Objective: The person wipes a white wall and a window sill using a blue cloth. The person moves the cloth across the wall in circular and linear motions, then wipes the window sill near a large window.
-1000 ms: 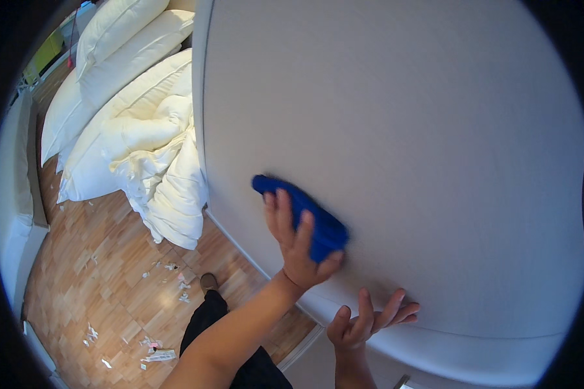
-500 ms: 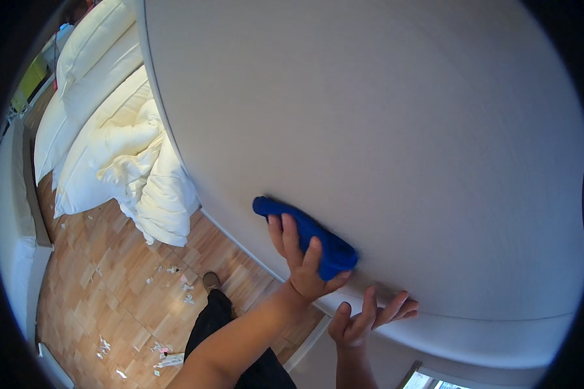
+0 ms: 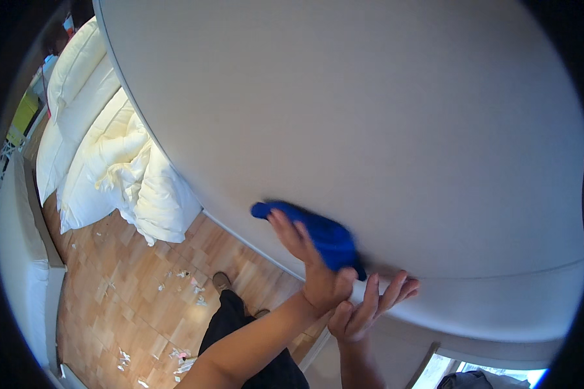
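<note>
A blue folded cloth (image 3: 324,235) lies against a large, smooth, pale grey upright surface (image 3: 396,142). My left hand (image 3: 315,256) is laid over the cloth and presses it to that surface, fingers pointing up and to the left. Just to its right, my right hand (image 3: 363,314) has its fingers spread, with nothing in them. Its fingertips reach toward the lower part of the grey surface; I cannot tell whether they touch it. The two hands are close together near the left wrist.
White pillows and a crumpled quilt (image 3: 120,175) are heaped at the left. Scraps of paper (image 3: 194,285) litter the wood-pattern floor (image 3: 130,259). A pale, low piece of furniture (image 3: 29,279) stands at the far left. At lower right is a bright window (image 3: 435,373) with dark fabric before it.
The view has shifted slightly. My left hand and the cloth have slid a little down and right, closer to my right hand. The cloth's lower end now hangs looser.
</note>
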Demonstrator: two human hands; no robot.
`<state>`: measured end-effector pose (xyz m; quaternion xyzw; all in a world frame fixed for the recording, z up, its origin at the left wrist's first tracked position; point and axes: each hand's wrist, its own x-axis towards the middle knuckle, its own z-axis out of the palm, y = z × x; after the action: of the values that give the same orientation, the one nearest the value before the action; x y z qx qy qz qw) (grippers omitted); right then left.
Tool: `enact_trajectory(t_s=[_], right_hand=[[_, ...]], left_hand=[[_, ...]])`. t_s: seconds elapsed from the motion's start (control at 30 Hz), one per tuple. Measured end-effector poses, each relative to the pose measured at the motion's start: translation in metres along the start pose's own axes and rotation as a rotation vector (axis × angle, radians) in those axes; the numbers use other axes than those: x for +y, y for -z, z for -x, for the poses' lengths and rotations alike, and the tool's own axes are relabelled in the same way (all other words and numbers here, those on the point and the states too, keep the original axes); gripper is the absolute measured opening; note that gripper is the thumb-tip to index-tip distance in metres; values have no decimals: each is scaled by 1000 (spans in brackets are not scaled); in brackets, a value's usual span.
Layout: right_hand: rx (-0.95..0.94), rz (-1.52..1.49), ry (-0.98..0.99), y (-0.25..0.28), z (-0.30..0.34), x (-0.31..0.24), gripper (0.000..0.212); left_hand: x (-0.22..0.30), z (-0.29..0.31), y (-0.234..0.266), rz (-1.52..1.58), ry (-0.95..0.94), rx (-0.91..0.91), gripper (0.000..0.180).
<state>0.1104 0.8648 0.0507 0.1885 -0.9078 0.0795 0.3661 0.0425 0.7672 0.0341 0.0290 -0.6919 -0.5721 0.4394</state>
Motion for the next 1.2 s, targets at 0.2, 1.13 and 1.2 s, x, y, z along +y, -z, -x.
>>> enact_trajectory(t_s=[0.2, 1.13, 1.2], right_hand=[[74, -428, 28, 1, 19, -5, 54], [690, 267, -581, -80, -25, -32, 72], [695, 251, -538, -86, -39, -46, 68]], left_hand=[[-1, 19, 14, -70, -195, -282, 86], [-17, -94, 41, -66, -806, -433, 68], [-20, -89, 34, 14, -775, -395, 65]])
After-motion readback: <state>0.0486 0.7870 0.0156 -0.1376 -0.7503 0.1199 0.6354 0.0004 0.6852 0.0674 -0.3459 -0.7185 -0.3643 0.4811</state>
